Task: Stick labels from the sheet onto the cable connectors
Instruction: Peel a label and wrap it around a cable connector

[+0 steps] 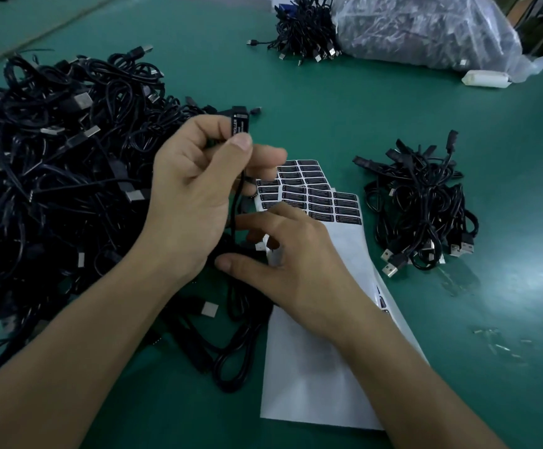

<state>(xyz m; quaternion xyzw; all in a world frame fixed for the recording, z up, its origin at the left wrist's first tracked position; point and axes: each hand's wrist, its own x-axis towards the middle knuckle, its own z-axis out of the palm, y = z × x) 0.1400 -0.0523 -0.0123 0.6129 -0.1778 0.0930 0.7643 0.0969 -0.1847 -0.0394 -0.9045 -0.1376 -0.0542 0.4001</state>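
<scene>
My left hand (192,189) pinches a black cable connector (240,122) between thumb and fingers and holds it upright; a black label with white print lies on its face. Its cable (236,218) hangs down between my hands. My right hand (293,257) is lower, with curled fingers around the coiled part of that cable above the near edge of the label sheet. The white label sheet (312,367) lies on the table, with rows of black labels (315,196) at its far end.
A big heap of black USB cables (53,163) fills the left. A smaller cable bundle (422,209) lies to the right of the sheet. Far back are another bundle (306,30) and a clear plastic bag (425,30) of cables. Small scraps (497,343) lie at the right on the green table (344,102).
</scene>
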